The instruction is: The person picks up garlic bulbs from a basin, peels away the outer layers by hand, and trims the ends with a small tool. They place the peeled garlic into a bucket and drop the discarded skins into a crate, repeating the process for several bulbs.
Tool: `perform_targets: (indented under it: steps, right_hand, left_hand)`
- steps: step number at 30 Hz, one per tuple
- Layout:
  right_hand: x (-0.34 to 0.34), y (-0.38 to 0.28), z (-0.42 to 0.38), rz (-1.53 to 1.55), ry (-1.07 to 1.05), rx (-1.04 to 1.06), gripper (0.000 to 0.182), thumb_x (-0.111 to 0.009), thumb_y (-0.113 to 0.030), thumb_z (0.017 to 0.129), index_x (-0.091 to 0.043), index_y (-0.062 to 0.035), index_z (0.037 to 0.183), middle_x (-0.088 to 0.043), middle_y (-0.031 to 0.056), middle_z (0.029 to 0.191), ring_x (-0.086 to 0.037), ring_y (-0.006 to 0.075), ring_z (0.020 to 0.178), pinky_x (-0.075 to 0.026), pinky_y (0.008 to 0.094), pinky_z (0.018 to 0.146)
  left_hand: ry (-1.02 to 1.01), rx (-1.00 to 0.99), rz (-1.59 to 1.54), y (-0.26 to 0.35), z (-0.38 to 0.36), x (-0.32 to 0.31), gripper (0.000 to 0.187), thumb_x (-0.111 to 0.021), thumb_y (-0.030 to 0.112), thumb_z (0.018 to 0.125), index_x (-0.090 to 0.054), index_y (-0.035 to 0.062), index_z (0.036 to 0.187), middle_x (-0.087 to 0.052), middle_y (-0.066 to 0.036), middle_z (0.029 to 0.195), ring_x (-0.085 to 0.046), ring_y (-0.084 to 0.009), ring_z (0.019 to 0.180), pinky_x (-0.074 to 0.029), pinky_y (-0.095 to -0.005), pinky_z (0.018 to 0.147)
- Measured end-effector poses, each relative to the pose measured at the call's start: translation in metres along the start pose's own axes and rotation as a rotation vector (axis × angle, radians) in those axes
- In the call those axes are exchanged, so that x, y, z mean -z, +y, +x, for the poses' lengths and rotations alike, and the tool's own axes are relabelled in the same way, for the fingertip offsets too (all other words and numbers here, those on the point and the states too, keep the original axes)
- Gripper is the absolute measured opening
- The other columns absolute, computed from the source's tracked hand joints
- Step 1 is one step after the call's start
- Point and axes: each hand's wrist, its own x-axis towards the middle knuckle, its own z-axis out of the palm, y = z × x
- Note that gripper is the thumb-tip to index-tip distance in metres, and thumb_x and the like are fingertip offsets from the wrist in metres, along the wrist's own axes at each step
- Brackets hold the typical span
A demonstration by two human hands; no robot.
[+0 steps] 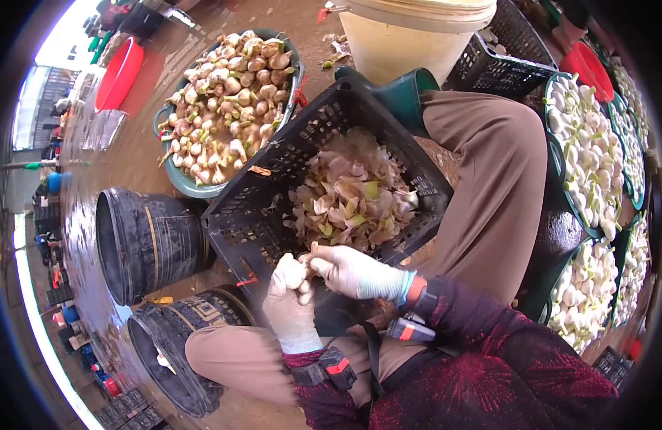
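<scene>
In its gloved fingers my left hand [289,309] holds a pale garlic bulb [294,269] over the near edge of a black plastic crate [256,247]. My right hand [349,272], also in a white glove, is closed beside the bulb. Its thumb and fingers pinch a small brownish bit that looks like garlic skin [314,247]. Loose garlic skins [360,190] lie heaped inside the crate, which stands tilted between my knees. My fingers partly cover the bulb.
Left of the crate, a green tub [195,188] holds unpeeled garlic. Two black buckets [162,244] stand at my left knee. A pale bucket [410,43] is ahead. Baskets of white garlic [589,150] line my right side. Red basins [120,75] stand farther off.
</scene>
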Motion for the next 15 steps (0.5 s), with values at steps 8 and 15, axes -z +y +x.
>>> perform_targets:
  steps: [8,15]
  right_hand:
    - [0.022,-0.005,-0.005,-0.677,0.142,0.383,0.037,-0.064,-0.041,0.086,-0.062,-0.006,0.1,-0.063,0.0193,0.085,-0.062,0.0386,0.078,-0.049,0.0438,0.066]
    - [0.017,0.011,0.005,-0.385,0.108,-0.023,0.024,-0.063,-0.022,0.089,-0.062,0.0001,0.099,-0.068,0.0175,0.086,-0.066,0.0295,0.08,-0.05,0.0373,0.073]
  left_hand:
    - [0.127,0.196,-0.118,-0.008,0.001,0.01,0.032,-0.051,0.032,0.098,-0.057,0.0045,0.113,-0.064,-0.009,0.1,-0.058,-0.0149,0.074,-0.046,-0.0255,0.053]
    - [0.065,-0.02,0.261,-0.015,0.001,-0.009,0.044,-0.063,0.012,0.087,-0.05,-0.0011,0.128,-0.061,-0.01,0.109,-0.061,-0.0198,0.096,-0.053,-0.0284,0.073]
